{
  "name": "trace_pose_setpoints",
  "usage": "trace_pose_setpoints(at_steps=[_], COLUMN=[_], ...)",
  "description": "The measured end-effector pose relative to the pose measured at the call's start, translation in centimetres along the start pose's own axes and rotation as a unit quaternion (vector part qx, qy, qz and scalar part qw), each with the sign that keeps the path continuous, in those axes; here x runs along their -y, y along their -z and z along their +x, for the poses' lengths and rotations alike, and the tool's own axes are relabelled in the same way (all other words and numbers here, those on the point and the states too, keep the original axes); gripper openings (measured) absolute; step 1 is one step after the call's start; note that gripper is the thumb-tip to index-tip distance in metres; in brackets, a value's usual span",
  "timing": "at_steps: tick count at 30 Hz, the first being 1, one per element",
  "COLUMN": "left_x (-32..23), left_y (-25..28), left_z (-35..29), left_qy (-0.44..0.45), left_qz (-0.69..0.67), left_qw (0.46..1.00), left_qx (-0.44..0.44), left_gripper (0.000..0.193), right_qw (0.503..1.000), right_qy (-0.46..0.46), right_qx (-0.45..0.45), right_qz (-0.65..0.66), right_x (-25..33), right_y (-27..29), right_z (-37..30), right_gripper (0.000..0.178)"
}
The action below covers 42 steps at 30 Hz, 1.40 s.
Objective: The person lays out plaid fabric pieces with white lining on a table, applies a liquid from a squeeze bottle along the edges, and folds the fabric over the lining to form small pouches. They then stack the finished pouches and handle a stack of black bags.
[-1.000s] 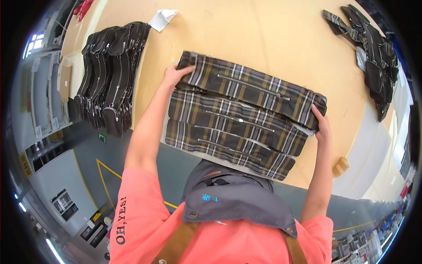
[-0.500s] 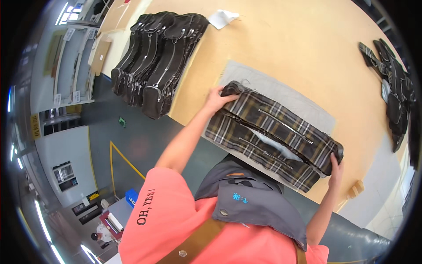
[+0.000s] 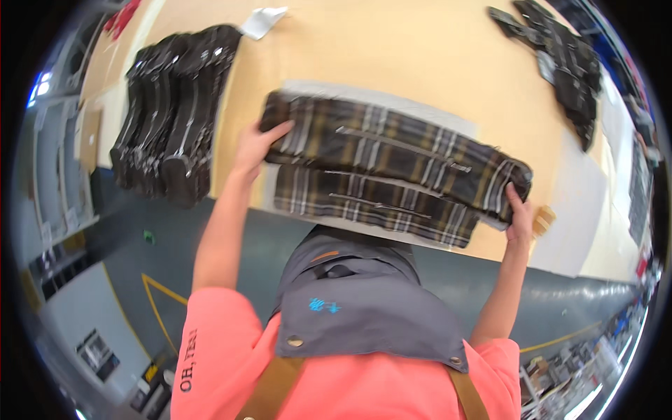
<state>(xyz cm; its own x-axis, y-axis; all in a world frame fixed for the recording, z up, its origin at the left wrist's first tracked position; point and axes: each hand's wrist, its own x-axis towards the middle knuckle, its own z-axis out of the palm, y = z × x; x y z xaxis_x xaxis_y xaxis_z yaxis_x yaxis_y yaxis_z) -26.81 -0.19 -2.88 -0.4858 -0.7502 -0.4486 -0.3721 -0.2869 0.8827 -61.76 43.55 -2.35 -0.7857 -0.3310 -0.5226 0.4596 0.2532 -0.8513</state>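
Note:
A long plaid fabric bag piece (image 3: 392, 136), dark with white and olive stripes, stretches between my hands above the table. A zipper runs along it. My left hand (image 3: 257, 148) grips its left end with the thumb on top. My right hand (image 3: 519, 215) grips the right end, the thumb over the dark edge. Closer to me, a second plaid section (image 3: 371, 203) with zipper lines lies at the table's front edge; whether it joins the held piece I cannot tell. Some of the piece is blurred.
On the wooden table (image 3: 392, 42), a stack of dark zippered bag pieces (image 3: 175, 119) sits at the left. A white scrap (image 3: 263, 22) lies beside it. More plaid pieces (image 3: 560, 63) are heaped at the far right. A small tan block (image 3: 543, 220) is near my right hand.
The held piece has lifted off the lower plaid section and levelled out, its left end turning nearer me. Both hands keep hold. My view has swung round, shifting the table's contents leftward.

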Motion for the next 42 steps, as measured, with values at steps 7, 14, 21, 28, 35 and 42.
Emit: trace_pose_setpoints(at_steps=[7,14,21,28,35,42], left_x=[9.0,14.9,3.3,1.5,-1.2,-4.8], left_y=[4.1,3.2,-8.4,-21.7,-19.6,-13.7], left_z=[-6.6,-8.0,-13.4,-18.1,-15.4,-16.4], left_qy=[0.096,0.005,-0.333,-0.597,-0.542,-0.562], left_qz=[0.061,0.222,0.254,0.256,0.064,0.059], left_qw=[0.993,0.96,0.907,0.715,0.828,0.819], left_qx=[0.024,-0.168,0.051,0.257,0.128,0.099], left_gripper=[0.048,0.075,0.08,0.107,0.052,0.068], right_qw=[0.999,0.997,0.968,0.973,0.989,0.671], right_qy=[-0.021,-0.05,-0.013,0.106,0.124,0.535], right_qx=[-0.02,-0.033,-0.023,-0.073,0.076,0.112], right_qz=[-0.034,-0.045,-0.251,-0.191,0.028,-0.501], right_x=[-8.9,-11.7,-5.6,1.8,4.8,15.9], right_y=[0.2,-0.1,-2.3,-9.4,-14.1,-17.0], right_z=[-8.0,-8.5,-10.5,-15.7,-18.3,-23.6], right_gripper=[0.036,0.074,0.079,0.079,0.081,0.091])
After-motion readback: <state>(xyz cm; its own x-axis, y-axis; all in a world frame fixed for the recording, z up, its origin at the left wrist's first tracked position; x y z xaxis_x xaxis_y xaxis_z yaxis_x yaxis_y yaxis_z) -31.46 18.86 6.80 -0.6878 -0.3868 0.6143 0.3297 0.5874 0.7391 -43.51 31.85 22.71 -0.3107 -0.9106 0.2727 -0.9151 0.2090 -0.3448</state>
